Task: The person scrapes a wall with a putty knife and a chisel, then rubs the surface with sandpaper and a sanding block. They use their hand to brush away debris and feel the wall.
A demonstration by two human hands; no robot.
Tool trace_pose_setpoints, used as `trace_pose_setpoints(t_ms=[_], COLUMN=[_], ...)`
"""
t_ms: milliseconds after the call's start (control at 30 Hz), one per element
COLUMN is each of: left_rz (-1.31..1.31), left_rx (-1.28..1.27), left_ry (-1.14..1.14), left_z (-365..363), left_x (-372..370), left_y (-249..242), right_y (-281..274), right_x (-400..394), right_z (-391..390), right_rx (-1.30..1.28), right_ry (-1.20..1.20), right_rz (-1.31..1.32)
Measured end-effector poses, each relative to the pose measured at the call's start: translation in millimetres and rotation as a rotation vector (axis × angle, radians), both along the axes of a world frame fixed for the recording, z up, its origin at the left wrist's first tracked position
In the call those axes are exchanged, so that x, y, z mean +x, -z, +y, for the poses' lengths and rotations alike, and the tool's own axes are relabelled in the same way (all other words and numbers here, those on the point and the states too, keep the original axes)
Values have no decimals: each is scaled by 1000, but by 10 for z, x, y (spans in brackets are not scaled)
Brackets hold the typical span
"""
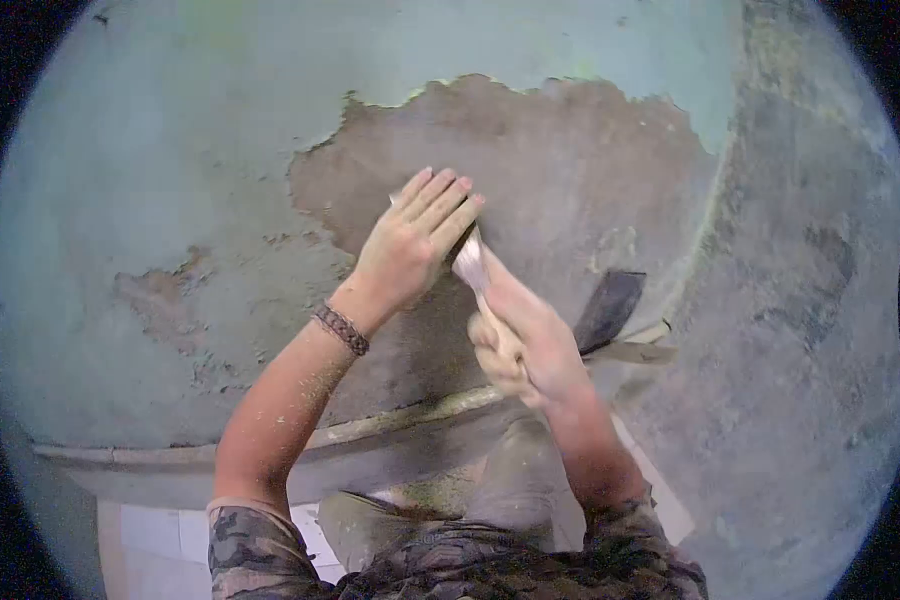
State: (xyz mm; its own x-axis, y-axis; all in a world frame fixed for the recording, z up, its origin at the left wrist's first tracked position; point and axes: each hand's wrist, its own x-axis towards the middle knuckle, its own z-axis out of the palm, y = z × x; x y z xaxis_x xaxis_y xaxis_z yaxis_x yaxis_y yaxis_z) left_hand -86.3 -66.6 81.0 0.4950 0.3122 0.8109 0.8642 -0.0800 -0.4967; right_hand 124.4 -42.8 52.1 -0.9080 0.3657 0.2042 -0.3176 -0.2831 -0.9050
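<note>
My right hand (pixel 525 340) is wrapped round the pale handle of a scraper (pixel 472 262), whose wide end reaches up to the left. Flat over that end lies my left hand (pixel 415 235), its fingers stretched out and close together, hiding most of the edge. Both hands are over a bare brown patch (pixel 570 140) in the pale green painted wall (pixel 170 100). The paint round the patch has a ragged, flaking edge. Dust specks cover my left forearm, above a braided bracelet (pixel 341 329).
A dark flat blade (pixel 610 308) and a tool with a light handle (pixel 635 352) lie right of my right hand. A raised ledge (pixel 370 430) runs below the wall and curves up at the right. White tiles (pixel 170 530) show at the lower left.
</note>
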Motion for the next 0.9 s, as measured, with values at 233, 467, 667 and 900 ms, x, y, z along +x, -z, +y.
trace_pose_setpoints(t_ms=[233, 467, 667, 900], left_rz=[147, -28, -357, -615], left_rx=[-134, 253, 153, -131], left_ry=[-404, -652, -682, -387], left_z=[-263, -682, -826, -1089], left_x=[-264, -616, -530, 29], left_y=[-467, -460, 1039, 2314], right_y=[778, 1220, 1681, 1577], right_x=[309, 226, 89, 5], right_z=[55, 139, 147, 140], right_rx=[-45, -80, -69, 16], right_ry=[71, 212, 81, -90], right_rz=[17, 53, 5, -117])
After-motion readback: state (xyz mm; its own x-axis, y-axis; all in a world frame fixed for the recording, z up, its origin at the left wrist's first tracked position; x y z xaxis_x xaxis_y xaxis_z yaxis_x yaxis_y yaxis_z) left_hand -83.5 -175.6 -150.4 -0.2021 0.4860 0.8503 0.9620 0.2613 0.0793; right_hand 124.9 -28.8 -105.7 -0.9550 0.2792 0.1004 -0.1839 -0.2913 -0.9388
